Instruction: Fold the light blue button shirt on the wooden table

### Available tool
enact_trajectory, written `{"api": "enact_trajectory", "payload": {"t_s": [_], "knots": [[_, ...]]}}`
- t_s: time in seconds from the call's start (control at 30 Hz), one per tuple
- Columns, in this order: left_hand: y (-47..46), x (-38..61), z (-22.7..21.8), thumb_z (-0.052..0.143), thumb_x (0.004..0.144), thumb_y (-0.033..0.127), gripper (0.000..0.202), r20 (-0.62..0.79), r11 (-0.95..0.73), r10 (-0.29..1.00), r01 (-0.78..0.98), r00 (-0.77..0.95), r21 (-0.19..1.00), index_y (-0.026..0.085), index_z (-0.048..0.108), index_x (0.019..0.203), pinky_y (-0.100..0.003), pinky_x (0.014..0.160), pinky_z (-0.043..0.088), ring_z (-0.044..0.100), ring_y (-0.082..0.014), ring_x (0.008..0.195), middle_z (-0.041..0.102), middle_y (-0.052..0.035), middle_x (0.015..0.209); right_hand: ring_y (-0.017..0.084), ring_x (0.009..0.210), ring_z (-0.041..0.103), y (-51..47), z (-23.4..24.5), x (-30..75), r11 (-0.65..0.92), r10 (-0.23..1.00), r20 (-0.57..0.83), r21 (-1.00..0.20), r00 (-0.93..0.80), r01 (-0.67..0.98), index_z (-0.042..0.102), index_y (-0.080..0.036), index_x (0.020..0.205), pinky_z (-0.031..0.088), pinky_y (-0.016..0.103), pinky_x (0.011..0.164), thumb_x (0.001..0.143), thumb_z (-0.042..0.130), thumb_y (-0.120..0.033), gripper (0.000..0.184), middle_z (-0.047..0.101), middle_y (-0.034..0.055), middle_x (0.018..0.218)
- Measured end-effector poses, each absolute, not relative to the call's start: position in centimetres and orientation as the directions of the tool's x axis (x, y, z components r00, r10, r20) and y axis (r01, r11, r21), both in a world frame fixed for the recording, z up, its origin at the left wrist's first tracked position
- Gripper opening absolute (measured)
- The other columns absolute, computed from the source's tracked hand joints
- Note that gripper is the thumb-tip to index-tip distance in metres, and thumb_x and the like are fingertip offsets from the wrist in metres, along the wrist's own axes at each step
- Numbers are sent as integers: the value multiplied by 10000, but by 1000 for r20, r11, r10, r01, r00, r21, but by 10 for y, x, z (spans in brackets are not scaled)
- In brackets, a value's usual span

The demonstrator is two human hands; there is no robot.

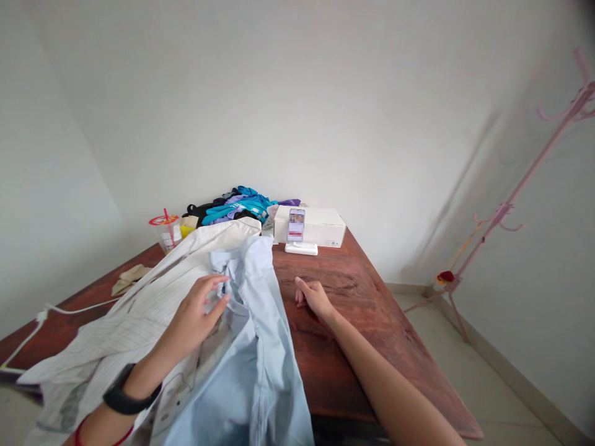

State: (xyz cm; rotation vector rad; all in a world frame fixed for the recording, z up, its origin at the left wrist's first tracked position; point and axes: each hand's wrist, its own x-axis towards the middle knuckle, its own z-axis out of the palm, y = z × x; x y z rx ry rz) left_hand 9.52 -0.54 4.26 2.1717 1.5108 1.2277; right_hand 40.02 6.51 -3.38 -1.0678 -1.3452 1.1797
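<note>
A light blue shirt (272,347) lies lengthwise on the wooden table, its collar end away from me and its lower part hanging toward me. Over its collar area is my left hand (201,310), thumb and fingers apart, with no cloth visibly gripped; whether the fingertips touch the fabric I cannot tell. A white striped garment (153,310) is spread out to the left, partly under my left forearm. Right of the blue shirt, my right hand (313,297) is loosely closed above the bare wood, and nothing shows in its curled fingers.
On the table's (367,310) far end are a white box (320,223), a phone (295,226) on a white stand (301,249) and a clothes pile (242,204). A plastic cup (170,235) with a straw and a white cable (79,308) are at left. A pink coat rack (534,161) stands right.
</note>
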Motion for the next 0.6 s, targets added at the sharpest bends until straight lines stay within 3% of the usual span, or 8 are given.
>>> {"api": "enact_trajectory", "payload": {"t_s": [0.07, 0.17, 0.3, 0.5, 0.6], "knots": [[12, 93, 38, 538, 929, 457, 413, 587, -461, 808, 676, 52, 575, 231, 550, 1275, -437, 994, 522, 533, -300, 1289, 502, -127, 1411, 112, 415, 494, 65, -35, 400, 127, 987, 127, -992, -102, -3, 545, -183, 376, 405, 236, 443, 788, 583, -767, 715, 549, 44, 461], [41, 94, 34, 564, 902, 427, 470, 659, -483, 752, 694, 16, 534, 205, 492, 1311, -516, 1165, 353, 387, -322, 1426, 447, -157, 1445, 110, 410, 493, 66, -36, 400, 135, 985, 135, -991, -103, -8, 539, -185, 375, 383, 239, 445, 804, 584, -746, 708, 553, 45, 465], [80, 101, 37, 612, 856, 379, 543, 649, -474, 761, 688, 5, 550, 192, 444, 1337, -545, 1208, 270, 291, -341, 1482, 427, -165, 1455, 113, 406, 491, 67, -38, 401, 134, 986, 133, -991, -101, 0, 492, -196, 371, 376, 247, 458, 809, 578, -747, 709, 537, 36, 447], [124, 127, 46, 568, 883, 275, 463, 771, -566, 631, 629, -85, 533, 172, 461, 1322, -492, 1194, 327, 384, -300, 1437, 479, -157, 1429, 114, 416, 470, 65, -38, 403, 156, 987, 148, -979, -66, 130, 527, -193, 429, 391, 248, 486, 774, 690, -675, 615, 496, 2, 408], [127, 139, 30, 516, 910, 237, 472, 787, -637, 614, 627, 61, 449, 169, 452, 1373, -478, 1178, 360, 427, -286, 1417, 481, -159, 1465, 116, 422, 476, 64, -39, 404, 161, 985, 154, -981, -73, 107, 505, -199, 428, 401, 252, 492, 759, 712, -663, 606, 515, 5, 424]]}}
